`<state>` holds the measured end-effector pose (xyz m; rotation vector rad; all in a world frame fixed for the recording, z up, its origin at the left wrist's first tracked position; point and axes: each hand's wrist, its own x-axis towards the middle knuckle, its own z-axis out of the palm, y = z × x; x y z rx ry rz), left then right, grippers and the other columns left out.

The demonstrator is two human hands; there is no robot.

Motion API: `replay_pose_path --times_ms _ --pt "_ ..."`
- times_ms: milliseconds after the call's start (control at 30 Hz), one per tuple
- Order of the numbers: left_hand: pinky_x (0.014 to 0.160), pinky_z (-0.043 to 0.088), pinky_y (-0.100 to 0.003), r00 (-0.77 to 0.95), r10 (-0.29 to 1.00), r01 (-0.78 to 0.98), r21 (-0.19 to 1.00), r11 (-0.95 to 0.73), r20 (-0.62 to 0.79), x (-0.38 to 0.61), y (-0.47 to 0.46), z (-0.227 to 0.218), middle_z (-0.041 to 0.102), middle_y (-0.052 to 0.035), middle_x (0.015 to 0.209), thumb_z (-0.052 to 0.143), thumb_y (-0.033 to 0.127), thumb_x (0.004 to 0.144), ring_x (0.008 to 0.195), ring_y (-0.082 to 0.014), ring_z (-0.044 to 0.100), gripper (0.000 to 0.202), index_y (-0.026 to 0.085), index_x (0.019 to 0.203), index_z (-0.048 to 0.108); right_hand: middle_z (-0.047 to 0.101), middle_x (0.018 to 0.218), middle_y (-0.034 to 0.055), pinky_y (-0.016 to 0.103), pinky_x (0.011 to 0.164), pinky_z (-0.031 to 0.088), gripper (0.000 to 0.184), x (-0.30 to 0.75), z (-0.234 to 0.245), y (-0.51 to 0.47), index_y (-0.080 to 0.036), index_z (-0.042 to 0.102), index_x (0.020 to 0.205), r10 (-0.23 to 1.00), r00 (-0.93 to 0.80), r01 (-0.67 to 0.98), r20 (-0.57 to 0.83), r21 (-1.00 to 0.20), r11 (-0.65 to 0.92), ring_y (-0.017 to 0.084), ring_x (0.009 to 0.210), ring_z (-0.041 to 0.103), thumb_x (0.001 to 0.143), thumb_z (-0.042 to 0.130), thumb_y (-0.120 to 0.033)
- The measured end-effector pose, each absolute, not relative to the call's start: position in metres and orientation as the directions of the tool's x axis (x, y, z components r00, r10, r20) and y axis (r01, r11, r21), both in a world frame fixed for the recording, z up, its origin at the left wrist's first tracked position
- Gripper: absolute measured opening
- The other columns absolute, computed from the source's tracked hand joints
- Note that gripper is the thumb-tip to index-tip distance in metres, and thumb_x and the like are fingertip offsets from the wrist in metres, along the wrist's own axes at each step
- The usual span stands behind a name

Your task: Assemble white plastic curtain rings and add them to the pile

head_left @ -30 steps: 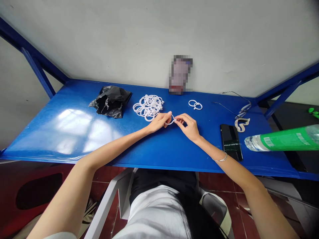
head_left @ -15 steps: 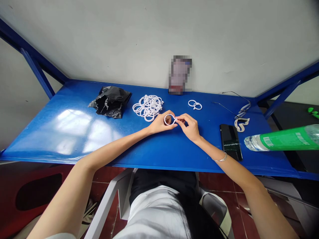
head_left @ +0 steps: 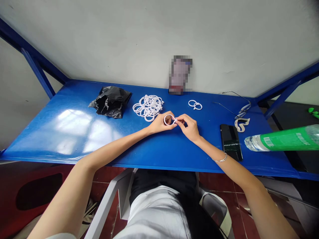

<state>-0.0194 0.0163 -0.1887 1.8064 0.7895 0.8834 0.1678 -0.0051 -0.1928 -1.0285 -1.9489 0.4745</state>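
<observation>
Between my hands, just above the blue table, is a white curtain ring [head_left: 164, 116]. My left hand [head_left: 160, 122] curls around its left side, fingers and thumb gripping it. My right hand [head_left: 188, 126] pinches the ring's right end, where a small knob or eyelet sits; the fingertips hide most of that part. A pile of similar white rings [head_left: 149, 106] lies just behind my left hand. Two more white rings [head_left: 195, 105] overlap each other beyond my right hand.
A crumpled black plastic bag [head_left: 116, 99] lies left of the pile. A blurred upright phone-like object [head_left: 179, 74] leans on the wall. Eyeglasses [head_left: 243, 109], a beige curved item [head_left: 241, 125], a dark phone [head_left: 231, 142] and a green-labelled bottle [head_left: 286, 138] occupy the table's right side.
Almost nothing differs. Both hands keep the same grip on the ring, with only a very slight shift of the right fingers at its end.
</observation>
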Motion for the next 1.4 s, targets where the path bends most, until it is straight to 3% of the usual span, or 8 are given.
replay_pose_path --times_ms 500,1400 --pt "0.05 0.031 -0.019 0.539 0.815 0.184 0.914 -0.361 0.214 -0.0186 0.0146 -0.1874 0.044 0.0075 0.056 0.065 0.046 0.077 0.05 -0.0057 0.038 0.034 0.016 0.085 0.051 0.072 0.08 0.0039 0.03 0.065 0.05 0.02 0.169 -0.1964 -0.0045 -0.023 0.058 0.076 0.817 -0.281 0.486 0.503 -0.66 0.573 0.019 0.071 0.067 0.092 0.056 -0.034" --pt "0.049 0.03 -0.018 0.543 0.799 0.188 0.889 -0.417 0.259 -0.0181 0.0147 -0.1889 0.043 0.0078 0.055 0.065 0.037 0.077 0.05 -0.0055 0.038 0.027 0.015 0.083 0.051 0.069 0.073 0.0028 0.026 0.061 0.047 0.02 0.1693 -0.1939 -0.0058 -0.021 0.055 0.073 0.744 -0.314 0.471 0.59 -0.583 0.661 0.016 0.066 0.065 0.092 0.057 -0.025"
